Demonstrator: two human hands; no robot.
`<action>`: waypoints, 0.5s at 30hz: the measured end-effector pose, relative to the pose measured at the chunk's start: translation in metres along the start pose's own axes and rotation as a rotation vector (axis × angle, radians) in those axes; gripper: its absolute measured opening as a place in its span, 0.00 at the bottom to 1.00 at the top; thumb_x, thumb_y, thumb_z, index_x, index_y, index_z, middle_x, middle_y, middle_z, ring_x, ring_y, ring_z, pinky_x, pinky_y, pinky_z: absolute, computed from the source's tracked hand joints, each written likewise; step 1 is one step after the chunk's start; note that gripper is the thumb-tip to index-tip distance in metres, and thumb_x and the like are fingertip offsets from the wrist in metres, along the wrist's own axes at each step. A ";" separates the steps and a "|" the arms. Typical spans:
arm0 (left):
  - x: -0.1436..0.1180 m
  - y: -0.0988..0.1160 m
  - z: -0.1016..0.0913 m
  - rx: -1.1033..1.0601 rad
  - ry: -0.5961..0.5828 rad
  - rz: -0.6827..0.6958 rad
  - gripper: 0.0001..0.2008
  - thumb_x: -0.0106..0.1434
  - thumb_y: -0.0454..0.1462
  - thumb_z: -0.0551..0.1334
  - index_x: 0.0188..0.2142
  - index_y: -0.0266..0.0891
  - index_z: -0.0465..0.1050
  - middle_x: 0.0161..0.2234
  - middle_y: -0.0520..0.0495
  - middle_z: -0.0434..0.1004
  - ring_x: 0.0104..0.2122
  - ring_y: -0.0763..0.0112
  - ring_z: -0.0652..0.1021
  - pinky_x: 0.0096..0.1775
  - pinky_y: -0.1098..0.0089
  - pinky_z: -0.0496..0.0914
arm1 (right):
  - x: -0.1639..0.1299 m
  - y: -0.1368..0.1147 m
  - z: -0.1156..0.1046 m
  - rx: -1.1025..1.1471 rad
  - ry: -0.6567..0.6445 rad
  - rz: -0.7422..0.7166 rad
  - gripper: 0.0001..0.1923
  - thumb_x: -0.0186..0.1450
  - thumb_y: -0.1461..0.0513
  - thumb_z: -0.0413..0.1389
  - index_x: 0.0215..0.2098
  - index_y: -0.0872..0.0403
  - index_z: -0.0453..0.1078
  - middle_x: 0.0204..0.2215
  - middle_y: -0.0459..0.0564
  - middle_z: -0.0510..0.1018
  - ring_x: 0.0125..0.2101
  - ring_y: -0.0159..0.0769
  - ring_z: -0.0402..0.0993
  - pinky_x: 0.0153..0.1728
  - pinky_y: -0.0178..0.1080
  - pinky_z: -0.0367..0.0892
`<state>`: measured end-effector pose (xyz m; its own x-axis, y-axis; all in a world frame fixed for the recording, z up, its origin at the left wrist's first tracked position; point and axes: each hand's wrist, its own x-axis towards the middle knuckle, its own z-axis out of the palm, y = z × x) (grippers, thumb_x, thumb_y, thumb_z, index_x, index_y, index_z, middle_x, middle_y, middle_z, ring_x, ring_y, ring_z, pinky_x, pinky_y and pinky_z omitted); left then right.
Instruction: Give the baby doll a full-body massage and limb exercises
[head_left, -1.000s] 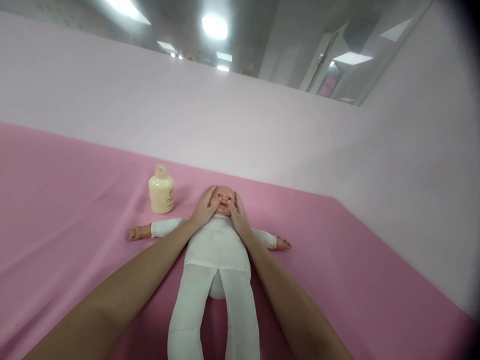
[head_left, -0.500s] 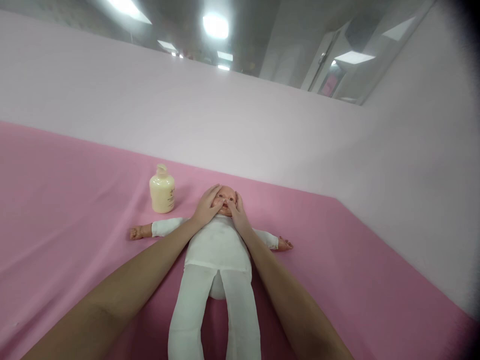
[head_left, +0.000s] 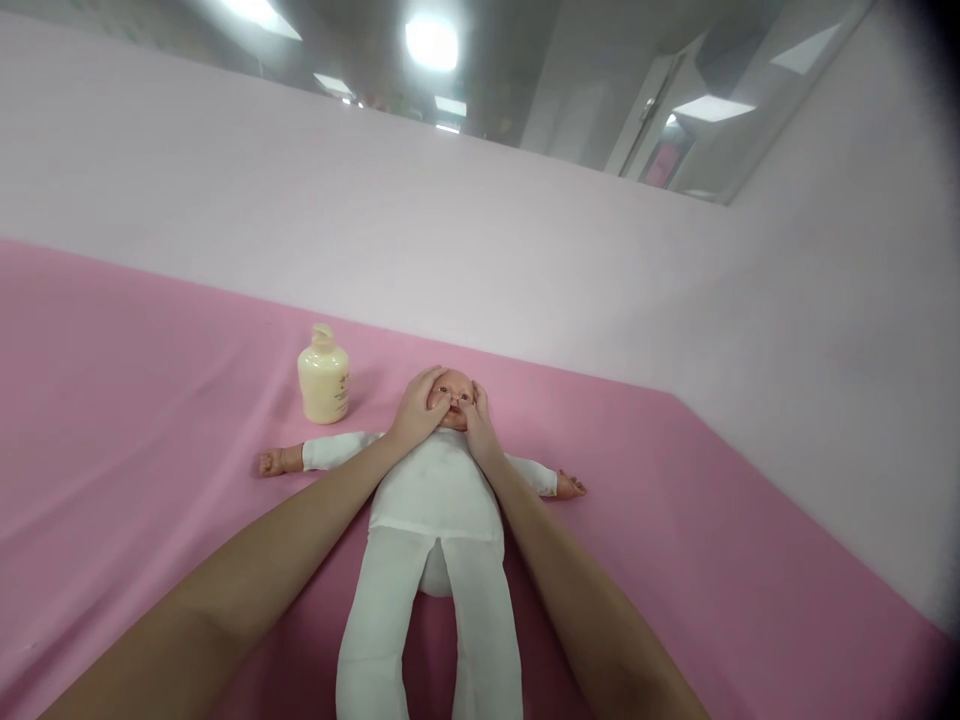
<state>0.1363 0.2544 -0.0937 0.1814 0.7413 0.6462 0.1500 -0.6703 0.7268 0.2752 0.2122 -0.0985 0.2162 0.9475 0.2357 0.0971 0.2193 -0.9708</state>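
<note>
From the head camera, a baby doll (head_left: 435, 490) in white lies on its back on the pink cloth (head_left: 135, 400), arms spread, head toward twelve o'clock. The left hand (head_left: 417, 412) and the right hand (head_left: 478, 420) lie flat with open fingers against the doll's cheeks, gripping nothing. A cream lotion bottle (head_left: 323, 374) stands upright near the head, at ten o'clock.
</note>
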 end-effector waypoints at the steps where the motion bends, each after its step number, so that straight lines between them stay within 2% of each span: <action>1: 0.000 0.000 0.000 0.005 -0.002 0.010 0.23 0.63 0.36 0.57 0.58 0.41 0.67 0.60 0.39 0.68 0.61 0.57 0.67 0.64 0.54 0.57 | -0.001 -0.002 0.000 -0.018 0.003 -0.001 0.38 0.64 0.47 0.52 0.68 0.48 0.49 0.67 0.49 0.57 0.67 0.41 0.54 0.67 0.47 0.51; 5: -0.001 0.002 -0.001 0.010 0.002 0.036 0.20 0.66 0.38 0.54 0.57 0.40 0.66 0.60 0.39 0.68 0.61 0.58 0.67 0.64 0.54 0.57 | -0.006 -0.011 0.003 -0.072 0.017 0.011 0.38 0.64 0.46 0.51 0.69 0.50 0.49 0.69 0.50 0.55 0.68 0.41 0.50 0.68 0.46 0.47; 9: -0.001 0.002 -0.002 0.026 0.010 0.004 0.20 0.67 0.41 0.56 0.57 0.41 0.66 0.59 0.40 0.68 0.60 0.58 0.68 0.63 0.54 0.59 | -0.010 -0.017 0.004 -0.071 0.016 0.019 0.40 0.64 0.45 0.52 0.69 0.50 0.49 0.69 0.50 0.54 0.69 0.40 0.48 0.69 0.44 0.47; 12: -0.001 0.002 -0.002 0.024 0.011 0.007 0.20 0.67 0.44 0.56 0.56 0.42 0.67 0.58 0.41 0.69 0.59 0.59 0.68 0.63 0.55 0.60 | -0.009 -0.017 0.005 -0.044 0.035 0.022 0.39 0.64 0.44 0.53 0.68 0.49 0.51 0.68 0.50 0.56 0.68 0.41 0.51 0.68 0.45 0.50; 15: 0.000 0.002 0.000 0.022 0.020 0.019 0.18 0.67 0.42 0.56 0.55 0.42 0.67 0.57 0.41 0.70 0.59 0.59 0.69 0.62 0.54 0.60 | -0.004 -0.016 0.006 0.032 0.077 0.092 0.37 0.63 0.47 0.54 0.67 0.47 0.52 0.68 0.49 0.57 0.66 0.42 0.55 0.65 0.46 0.57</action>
<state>0.1366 0.2533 -0.0920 0.1649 0.7289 0.6644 0.1678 -0.6846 0.7094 0.2669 0.2061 -0.0843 0.2973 0.9434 0.1467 0.0428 0.1403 -0.9892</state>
